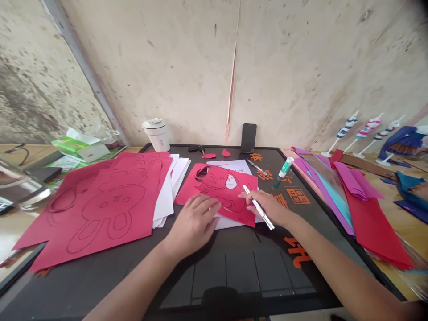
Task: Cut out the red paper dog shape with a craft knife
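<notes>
My right hand (pixel 264 207) is shut on a white craft knife (pixel 258 207), with its tip over a red paper sheet with a cut-out figure (pixel 230 189). My left hand (pixel 192 223) lies flat on the near edge of that sheet, pinning it down. A white sheet (pixel 230 166) shows beneath the red paper. Both rest on a black cutting mat (pixel 234 272) printed with orange characters. Left of my hands lies a stack of red sheets (pixel 100 209) with pencilled animal outlines, over white paper (pixel 170 180).
Along the mat's far edge stand a black phone (pixel 248 138), a white cup (pixel 157 134), keys (pixel 195 149), and small red scraps (pixel 209 156). A glue stick (pixel 284 171) and a pen (pixel 257 166) lie nearby. Coloured paper sheets (pixel 371 223) lie right of the mat.
</notes>
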Demonstrator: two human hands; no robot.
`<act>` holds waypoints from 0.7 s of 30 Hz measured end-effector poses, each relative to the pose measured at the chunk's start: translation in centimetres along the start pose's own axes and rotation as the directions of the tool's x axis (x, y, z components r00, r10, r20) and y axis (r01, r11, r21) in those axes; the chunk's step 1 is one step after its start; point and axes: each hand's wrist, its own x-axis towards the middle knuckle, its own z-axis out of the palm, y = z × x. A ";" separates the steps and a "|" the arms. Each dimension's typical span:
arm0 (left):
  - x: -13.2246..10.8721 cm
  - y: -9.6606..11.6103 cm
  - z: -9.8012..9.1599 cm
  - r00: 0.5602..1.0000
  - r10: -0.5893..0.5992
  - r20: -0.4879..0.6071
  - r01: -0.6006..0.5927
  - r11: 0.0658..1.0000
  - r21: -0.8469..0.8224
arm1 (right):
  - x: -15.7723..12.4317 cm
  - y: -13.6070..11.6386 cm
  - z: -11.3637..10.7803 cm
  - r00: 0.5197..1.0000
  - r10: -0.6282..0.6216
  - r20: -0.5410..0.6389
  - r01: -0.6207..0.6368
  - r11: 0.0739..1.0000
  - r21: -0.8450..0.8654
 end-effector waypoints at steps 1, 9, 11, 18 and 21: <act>0.1 0.8 0.3 1.000 0.028 0.013 -0.028 0.999 -0.037 | 0.1 0.1 0.0 1.000 0.002 0.000 -0.002 0.999 -0.033; -0.7 2.9 2.4 0.920 0.002 0.391 0.020 0.998 -0.052 | 0.3 2.3 -2.4 0.997 0.050 0.053 -0.036 0.969 -0.245; -0.8 2.8 2.6 0.910 -0.018 0.415 0.031 0.999 -0.023 | 0.1 1.6 -2.9 0.994 0.044 0.101 -0.003 0.928 -0.372; -0.3 2.8 2.2 0.930 -0.140 0.340 0.129 0.990 0.056 | -0.6 -2.1 -3.2 0.992 0.083 0.095 -0.012 0.814 -0.580; -0.2 2.0 2.4 0.910 -0.270 0.313 0.234 0.961 0.148 | -0.4 -2.0 -3.0 0.997 0.061 0.048 -0.029 0.864 -0.502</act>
